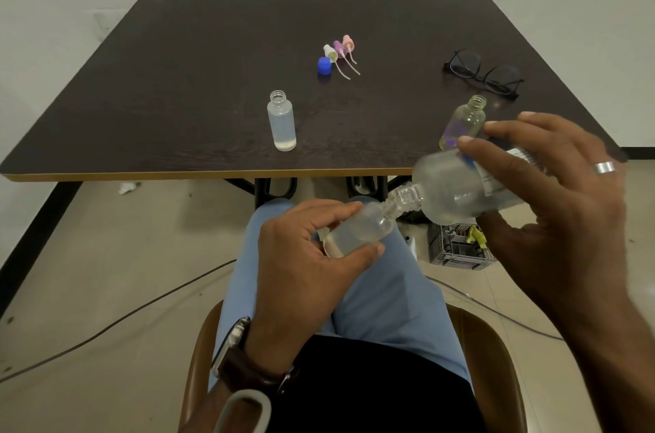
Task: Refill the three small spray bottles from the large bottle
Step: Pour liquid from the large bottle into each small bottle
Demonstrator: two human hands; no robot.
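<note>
While the left hand [304, 255] grasps a small bottle [358, 230] tilted over the lap, the right hand [553, 198], fingers [503, 156] wrapped around the large bottle [457, 191], tips it neck to neck for pouring. Farther off on the table [177, 78], two uncapped small bottles [281, 120] wait; their spray tops [338, 53] lie beyond.

There were three small spray bottles [281, 120], one large bottle [457, 184], three spray pump tops [338, 51], one blue cap [324, 65], one pair of glasses [483, 75] and one table [177, 78].
</note>
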